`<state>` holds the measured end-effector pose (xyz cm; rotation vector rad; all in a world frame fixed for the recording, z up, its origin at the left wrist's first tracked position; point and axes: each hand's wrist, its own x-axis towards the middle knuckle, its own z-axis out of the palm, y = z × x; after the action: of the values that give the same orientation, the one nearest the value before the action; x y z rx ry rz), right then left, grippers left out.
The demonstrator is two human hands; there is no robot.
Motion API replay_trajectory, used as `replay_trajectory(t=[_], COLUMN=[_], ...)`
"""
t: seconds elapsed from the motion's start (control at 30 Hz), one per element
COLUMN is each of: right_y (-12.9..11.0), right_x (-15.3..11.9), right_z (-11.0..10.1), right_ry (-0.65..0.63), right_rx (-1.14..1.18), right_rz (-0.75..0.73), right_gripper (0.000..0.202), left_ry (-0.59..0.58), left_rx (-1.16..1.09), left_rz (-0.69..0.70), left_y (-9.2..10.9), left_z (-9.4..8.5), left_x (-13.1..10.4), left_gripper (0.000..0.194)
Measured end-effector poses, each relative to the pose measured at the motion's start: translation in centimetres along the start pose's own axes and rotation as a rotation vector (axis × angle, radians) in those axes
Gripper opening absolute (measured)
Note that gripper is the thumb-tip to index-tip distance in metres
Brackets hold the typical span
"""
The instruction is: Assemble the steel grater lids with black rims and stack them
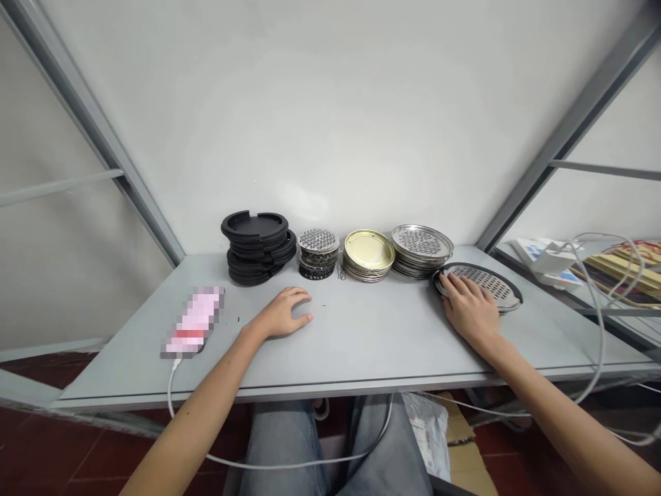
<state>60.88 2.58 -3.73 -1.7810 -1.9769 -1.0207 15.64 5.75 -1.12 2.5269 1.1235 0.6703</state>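
My left hand (286,312) rests on the grey tabletop with fingers apart and nothing in them. On the right, my right hand (469,306) lies with fingers stretched over the left part of a round metal grater plate in a black rim (488,281). Along the back stand several stacks. From left to right they are black ring-shaped bases (255,227), small round grater discs (319,241), gold-coloured round lids (369,251) and larger silver grater discs (422,242). A small bent wire piece (341,272) lies between the small discs and the lids.
A phone (193,322) with a white cable (173,386) lies on the left of the grey table (351,344). Metal frame posts (568,124) flank both sides. A white box (555,258) and looping cables stand on the right shelf. Below are a cardboard box (467,455) and a plastic bag (431,434).
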Motion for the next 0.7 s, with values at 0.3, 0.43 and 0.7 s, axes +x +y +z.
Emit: replay_trajectory(t=[0.3, 0.43, 0.7], right_y=[-2.6, -6.7, -15.8], right_x=[1.0, 3.4, 8.7], right_z=[-1.4, -2.8, -2.7], right_ry=[0.071, -0.077, -0.186], right_rx=[0.337, 0.645, 0.959], right_rz=[-0.158, -0.281, -0.470], right_gripper=[0.035, 0.032, 0.034], left_ry=[0.036, 0.104, 0.107], left_rx=[0.006, 0.015, 0.095], left_rz=[-0.021, -0.095, -0.129], left_y=[-0.5, -0.3, -0.7], left_z=[0.6, 0.7, 1.3], left_x=[0.4, 0.5, 0.7], left_gripper=[0.036, 0.051, 0.042])
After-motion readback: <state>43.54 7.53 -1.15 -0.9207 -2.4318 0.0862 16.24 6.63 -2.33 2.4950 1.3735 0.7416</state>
